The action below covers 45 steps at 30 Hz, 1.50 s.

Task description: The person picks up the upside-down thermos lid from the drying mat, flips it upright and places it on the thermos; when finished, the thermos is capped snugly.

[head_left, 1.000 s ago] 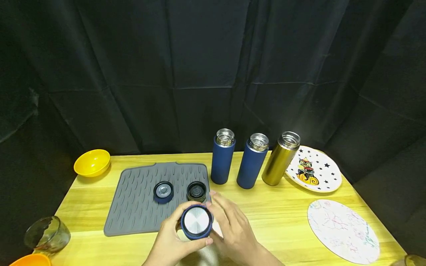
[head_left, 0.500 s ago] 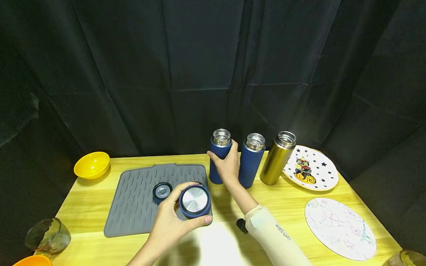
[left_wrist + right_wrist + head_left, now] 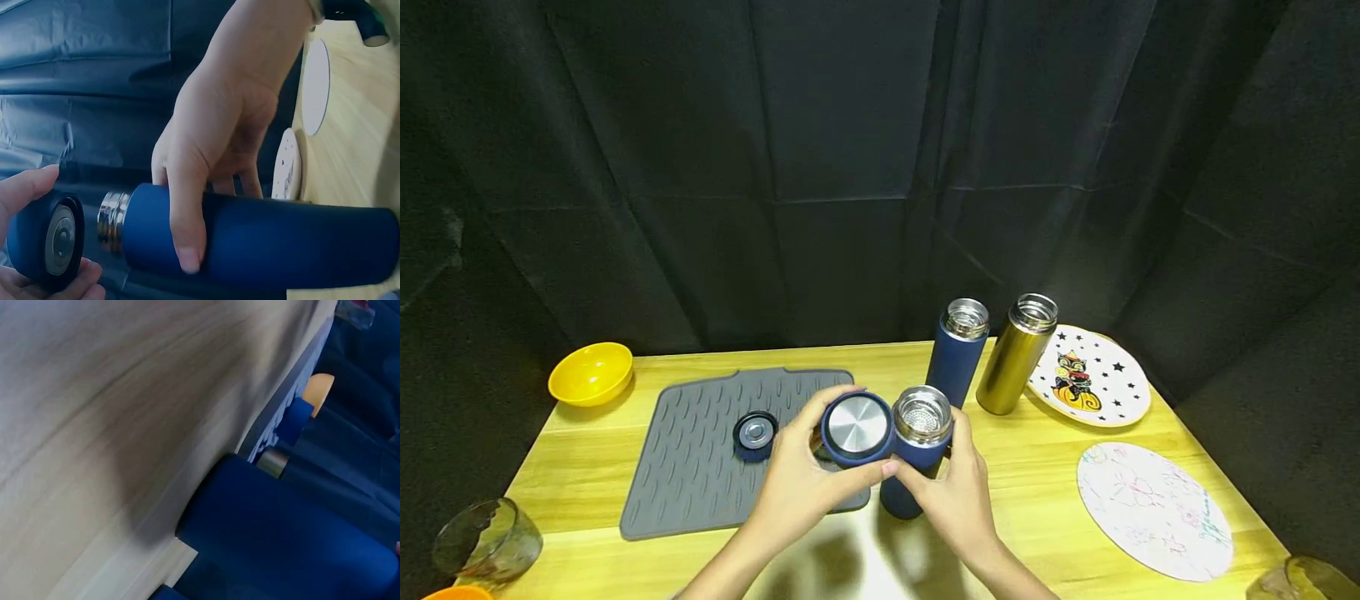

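My left hand (image 3: 801, 471) pinches a navy bottle lid (image 3: 858, 425) with a brushed silver top between thumb and fingers. Its underside, with a round seal, faces the bottle mouth in the left wrist view. An uncapped navy thermos bottle (image 3: 294, 244) is gripped near its top by my right hand (image 3: 958, 500), the thumb lying along its side. A perforated metal strainer (image 3: 920, 419) shows inside the steel neck. Lid and neck are side by side in the head view, apart in the left wrist view. The right wrist view shows the bottle's lower end close to the table.
On the grey mat (image 3: 685, 467) lie another navy lid (image 3: 756, 437) and a gold lid (image 3: 273, 462). Uncapped navy (image 3: 955, 364) and gold (image 3: 1015, 367) bottles stand behind. A patterned plate (image 3: 1123, 392), a white disc (image 3: 1150, 512), a yellow bowl (image 3: 591, 375) and a glass (image 3: 490, 542) surround them.
My right hand left the lid, reached to the leftmost navy bottle, gripped it and brought it toward me beside the lid. My left hand kept the lid and raised it.
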{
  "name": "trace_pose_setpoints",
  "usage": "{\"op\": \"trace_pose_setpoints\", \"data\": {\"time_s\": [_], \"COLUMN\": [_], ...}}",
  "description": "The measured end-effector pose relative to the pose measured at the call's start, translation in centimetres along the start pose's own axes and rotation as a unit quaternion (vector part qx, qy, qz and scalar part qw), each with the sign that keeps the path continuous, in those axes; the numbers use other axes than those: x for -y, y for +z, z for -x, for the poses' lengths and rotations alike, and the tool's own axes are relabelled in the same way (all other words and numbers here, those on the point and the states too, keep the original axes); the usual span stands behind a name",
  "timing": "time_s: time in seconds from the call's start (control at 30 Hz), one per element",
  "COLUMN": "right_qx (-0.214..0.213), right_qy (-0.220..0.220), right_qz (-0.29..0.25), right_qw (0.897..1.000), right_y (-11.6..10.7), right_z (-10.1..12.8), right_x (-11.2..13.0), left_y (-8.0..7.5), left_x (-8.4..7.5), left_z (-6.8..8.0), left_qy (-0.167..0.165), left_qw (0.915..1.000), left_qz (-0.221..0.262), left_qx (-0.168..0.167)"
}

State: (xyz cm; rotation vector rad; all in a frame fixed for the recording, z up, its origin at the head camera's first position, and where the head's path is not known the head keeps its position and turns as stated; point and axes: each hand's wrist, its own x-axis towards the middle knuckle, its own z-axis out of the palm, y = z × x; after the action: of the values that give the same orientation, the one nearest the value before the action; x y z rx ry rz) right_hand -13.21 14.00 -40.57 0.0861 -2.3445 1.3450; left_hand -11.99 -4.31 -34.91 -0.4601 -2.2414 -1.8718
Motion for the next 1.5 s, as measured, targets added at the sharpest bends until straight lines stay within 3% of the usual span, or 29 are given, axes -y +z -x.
{"op": "trace_pose_setpoints", "data": {"time_s": [0.17,0.3,0.57,0.83,0.97,1.07,1.2,1.27,1.37,1.5], "right_qx": [-0.013,-0.008,-0.016,-0.015,-0.023,-0.029,-0.033,-0.033,-0.031,-0.031], "right_qy": [-0.030,-0.041,-0.042,-0.045,-0.052,-0.057,-0.051,-0.052,-0.060,-0.062], "right_qz": [0.019,0.027,0.028,0.043,0.043,0.044,0.042,0.043,0.048,0.046], "right_qw": [0.999,0.999,0.999,0.998,0.997,0.997,0.997,0.997,0.997,0.997], "right_y": [0.1,0.1,0.2,0.3,0.5,0.5,0.5,0.5,0.5,0.5], "right_z": [0.5,0.6,0.6,0.7,0.7,0.7,0.7,0.8,0.8,0.7], "right_x": [-0.4,-0.6,-0.7,-0.7,-0.9,-0.9,-1.0,-1.0,-1.0,-0.9], "left_y": [2.6,4.4,5.6,6.4,6.1,5.6,5.4,5.6,6.2,6.6], "left_x": [-0.8,-0.5,1.0,2.0,2.6,3.2,3.8,4.0,4.1,4.3], "left_z": [-2.5,-3.9,-4.2,-3.9,-4.0,-4.7,-5.2,-5.0,-4.6,-4.6], "left_qy": [0.020,0.038,0.056,0.076,0.076,0.085,0.093,0.085,0.079,0.092], "left_qw": [0.9995,0.9979,0.9973,0.9957,0.9966,0.9926,0.9798,0.9805,0.9858,0.9819], "left_qz": [-0.008,-0.025,-0.025,-0.053,-0.019,0.030,0.089,0.094,0.097,0.131], "left_qx": [0.022,0.045,0.040,-0.001,0.024,0.082,0.153,0.150,0.111,0.102]}}
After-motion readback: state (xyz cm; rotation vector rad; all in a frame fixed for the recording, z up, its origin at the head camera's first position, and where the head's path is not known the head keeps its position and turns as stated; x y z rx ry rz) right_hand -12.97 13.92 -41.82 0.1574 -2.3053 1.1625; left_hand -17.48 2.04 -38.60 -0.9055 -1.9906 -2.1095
